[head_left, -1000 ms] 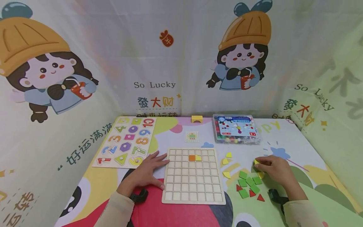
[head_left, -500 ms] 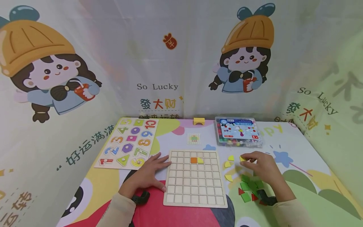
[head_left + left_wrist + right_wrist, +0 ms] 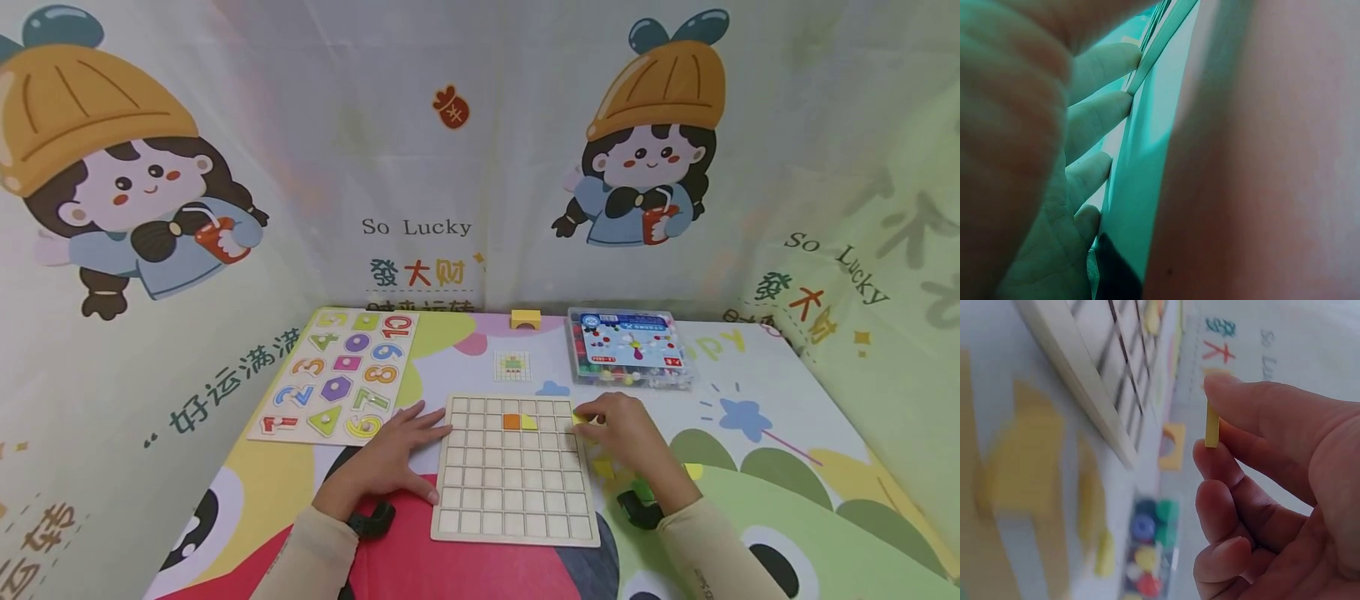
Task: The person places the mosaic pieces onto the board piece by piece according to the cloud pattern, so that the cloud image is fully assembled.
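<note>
My left hand (image 3: 390, 454) rests with spread, mostly straight fingers against the left edge of the wooden grid board (image 3: 502, 492). In the left wrist view its fingertips touch the board's side. An orange square (image 3: 512, 422) and a yellow quarter-round piece (image 3: 529, 422) lie side by side in cells of an upper row. At the board's right edge, my right hand (image 3: 622, 429) pinches a thin yellow piece (image 3: 1212, 428) between thumb and forefinger, seen edge-on in the right wrist view. Loose yellow pieces (image 3: 602, 468) and green squares (image 3: 642, 487) lie partly hidden under the right forearm.
Behind the board lies a small pattern card (image 3: 513, 367). A number puzzle board (image 3: 337, 379) stands at the left, and a clear plastic box (image 3: 630, 348) at the back right. A yellow arch block (image 3: 526, 320) sits near the back curtain. One yellow piece (image 3: 693, 472) lies right of the forearm.
My right hand has carried the yellow piece leftward from the loose pieces to the board's right edge. Its forearm now covers most of those pieces. The left hand keeps its place.
</note>
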The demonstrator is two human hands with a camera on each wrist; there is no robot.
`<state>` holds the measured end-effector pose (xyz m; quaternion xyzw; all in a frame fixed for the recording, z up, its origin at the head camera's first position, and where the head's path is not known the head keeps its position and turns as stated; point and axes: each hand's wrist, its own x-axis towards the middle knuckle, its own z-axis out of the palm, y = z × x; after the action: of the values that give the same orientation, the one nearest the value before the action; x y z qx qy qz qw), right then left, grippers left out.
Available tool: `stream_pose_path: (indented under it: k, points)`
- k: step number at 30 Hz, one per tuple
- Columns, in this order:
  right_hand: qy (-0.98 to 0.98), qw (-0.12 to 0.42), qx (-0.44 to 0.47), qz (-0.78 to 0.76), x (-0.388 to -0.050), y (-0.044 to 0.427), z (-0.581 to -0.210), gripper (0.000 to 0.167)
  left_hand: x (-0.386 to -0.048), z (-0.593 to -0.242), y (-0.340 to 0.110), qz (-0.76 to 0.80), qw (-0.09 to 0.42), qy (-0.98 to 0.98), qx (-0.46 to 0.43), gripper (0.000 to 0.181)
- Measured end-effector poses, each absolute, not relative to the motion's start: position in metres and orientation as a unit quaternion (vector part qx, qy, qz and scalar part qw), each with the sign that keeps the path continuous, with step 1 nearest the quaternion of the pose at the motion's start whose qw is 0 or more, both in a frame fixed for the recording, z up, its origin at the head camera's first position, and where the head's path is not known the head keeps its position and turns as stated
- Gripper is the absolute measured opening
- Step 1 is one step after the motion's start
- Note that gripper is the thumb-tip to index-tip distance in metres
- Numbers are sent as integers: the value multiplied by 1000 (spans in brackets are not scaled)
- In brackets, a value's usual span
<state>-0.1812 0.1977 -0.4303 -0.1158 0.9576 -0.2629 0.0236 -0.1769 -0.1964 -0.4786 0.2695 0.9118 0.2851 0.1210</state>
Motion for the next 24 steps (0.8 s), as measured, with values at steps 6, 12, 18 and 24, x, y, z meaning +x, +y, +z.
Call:
stream_pose_path:
  k: [6,12,18,24]
  points:
    - [959,45,-105,-259,-180,173,-442,21,-177,-480,-196,280,116,913,274,101]
    - [961,46,-101,-252,-179,159,-450,22,-177,-482,-195,273,112,915,275,101]
    - [963,45,-96,-248,-179,155,-454,22,-178,-484,-195,275,116,914,274,102]
    - [965,49,-110,-233,-181,152,-455,23,-178,-484,-196,275,112,914,276,103]
